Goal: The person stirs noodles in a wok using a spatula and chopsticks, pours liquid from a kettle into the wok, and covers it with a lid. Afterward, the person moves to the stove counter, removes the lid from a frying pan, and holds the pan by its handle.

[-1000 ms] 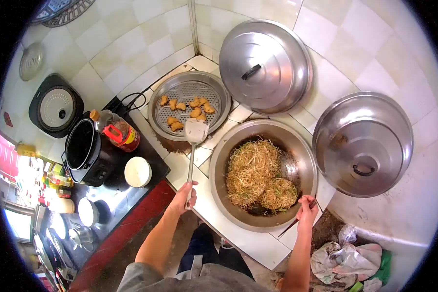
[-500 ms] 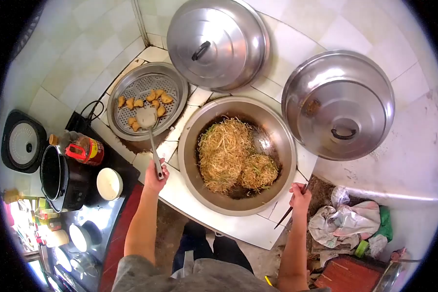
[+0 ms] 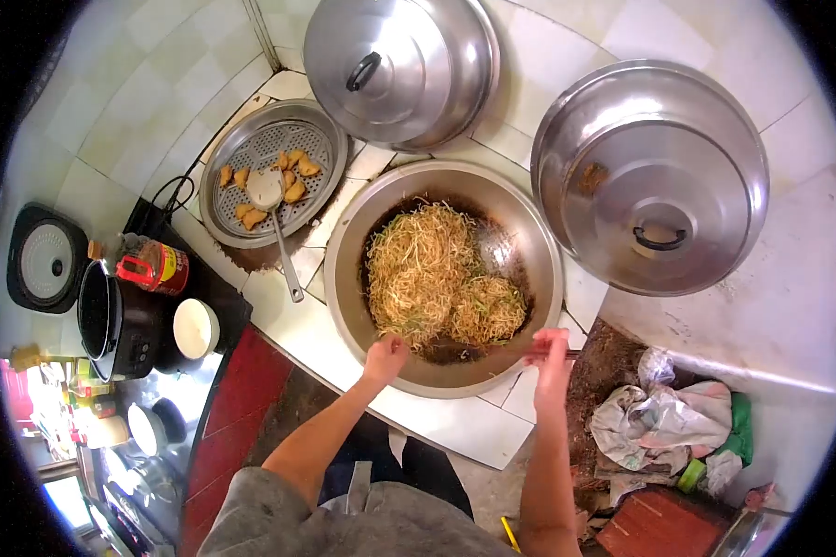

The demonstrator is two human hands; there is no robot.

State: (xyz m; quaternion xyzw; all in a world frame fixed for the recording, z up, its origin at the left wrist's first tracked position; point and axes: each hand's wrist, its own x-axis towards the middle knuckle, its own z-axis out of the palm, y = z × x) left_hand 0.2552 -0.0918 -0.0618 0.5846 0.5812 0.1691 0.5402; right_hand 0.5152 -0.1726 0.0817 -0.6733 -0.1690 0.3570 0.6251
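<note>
"White tile covers the counter (image 3: 464,434). What's the biggest thing on it?"

"The pan (image 3: 343,316), filling most of the middle, its rim close to the front edge. One lid (image 3: 409,84) stands behind it, by the far edge; what looks like a second lid (image 3: 613,223) is beyond the right edge."

"And next in size?"

"The tray (image 3: 215,218), a perforated one, near the far left corner. Then the noodles (image 3: 418,269): in the pan, one large heap with a smaller clump touching its right side."

"How would they handle?"

"Soft and tangled, I'd judge, and probably slippery with oil. A small lump should be light, the whole heap fairly heavy. Get well under a clump and lift loosely; a hard pinch could snap strands."

"With the spatula (image 3: 286,256)?"

"It would bear more from below, taken by the handle end. Its blade lies in the tray, its handle over the near rim."

"What are the hands doing?"

"The left hand (image 3: 386,357) is closed at the pan's front rim, beside the noodles; I can't tell whether it grips anything. The right hand (image 3: 550,357) has its fingers bent round the chopsticks (image 3: 503,350), at the pan's right front rim, though blurred."

"Smallest?"

"The brown pieces (image 3: 294,191) in the tray, some touching the blade."
</note>
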